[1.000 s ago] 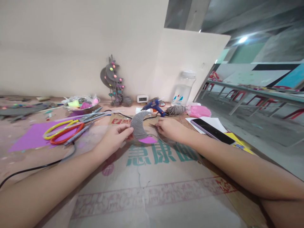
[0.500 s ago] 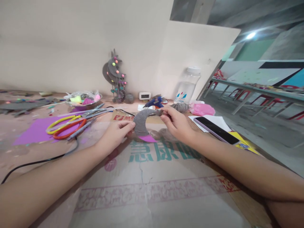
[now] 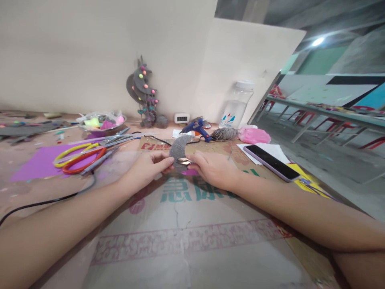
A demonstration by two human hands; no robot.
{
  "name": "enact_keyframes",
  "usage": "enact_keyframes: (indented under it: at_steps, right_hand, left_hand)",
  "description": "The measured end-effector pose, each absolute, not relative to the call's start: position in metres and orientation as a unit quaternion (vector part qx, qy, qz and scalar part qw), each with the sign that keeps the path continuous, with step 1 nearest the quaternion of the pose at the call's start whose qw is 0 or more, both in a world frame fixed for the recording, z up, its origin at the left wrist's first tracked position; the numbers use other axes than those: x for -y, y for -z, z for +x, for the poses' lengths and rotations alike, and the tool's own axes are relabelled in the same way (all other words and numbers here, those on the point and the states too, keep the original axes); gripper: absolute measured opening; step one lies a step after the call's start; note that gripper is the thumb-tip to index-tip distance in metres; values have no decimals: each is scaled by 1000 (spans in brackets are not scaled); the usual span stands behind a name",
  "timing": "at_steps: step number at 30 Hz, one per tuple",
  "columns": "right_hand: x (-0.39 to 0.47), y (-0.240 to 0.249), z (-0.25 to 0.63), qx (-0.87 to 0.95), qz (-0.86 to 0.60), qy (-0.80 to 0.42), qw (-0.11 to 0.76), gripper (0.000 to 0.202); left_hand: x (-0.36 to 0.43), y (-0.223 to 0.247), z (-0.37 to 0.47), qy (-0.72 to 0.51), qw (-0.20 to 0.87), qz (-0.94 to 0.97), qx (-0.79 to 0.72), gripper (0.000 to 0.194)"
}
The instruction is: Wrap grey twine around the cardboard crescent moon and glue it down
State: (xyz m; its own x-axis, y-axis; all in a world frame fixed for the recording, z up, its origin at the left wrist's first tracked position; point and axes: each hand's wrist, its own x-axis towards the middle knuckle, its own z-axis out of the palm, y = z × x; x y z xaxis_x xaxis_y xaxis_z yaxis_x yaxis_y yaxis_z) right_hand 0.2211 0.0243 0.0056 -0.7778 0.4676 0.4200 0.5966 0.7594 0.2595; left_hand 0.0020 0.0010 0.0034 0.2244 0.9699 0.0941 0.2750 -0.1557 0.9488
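Observation:
A crescent wrapped in grey yarn point(image 3: 178, 147) is held up over the printed cardboard. My left hand point(image 3: 153, 165) pinches its left side, thumb in front. Closed at the lower inner edge of the crescent are the fingers of my right hand point(image 3: 212, 167); whether they also pinch a strand of yarn is hidden. A small pinkish-purple piece point(image 3: 190, 172) shows just below the crescent. Behind it lie a blue glue gun point(image 3: 197, 127) and a bundle of grey yarn point(image 3: 225, 134).
Scissors with yellow and orange handles point(image 3: 86, 157) lie left on purple sheet point(image 3: 33, 160), near a bowl point(image 3: 102, 129). A decorated grey moon ornament point(image 3: 144, 86) leans on the wall beside a timer point(image 3: 182, 118). A bottle point(image 3: 236, 105), pink bag point(image 3: 255, 135) and phone point(image 3: 272, 163) stand or lie right.
My right hand has moved down and left from the crescent's upper tip to its lower inner edge. The glue gun is now less covered. My left hand keeps its hold.

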Motion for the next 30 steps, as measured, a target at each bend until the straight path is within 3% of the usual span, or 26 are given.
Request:
enact_keyframes:
  at_steps: [30]
  right_hand:
    - [-26,-5,221,923,-280,166,204,32]
  left_hand:
    - [-1,-6,2,-381,421,677,-469,23]
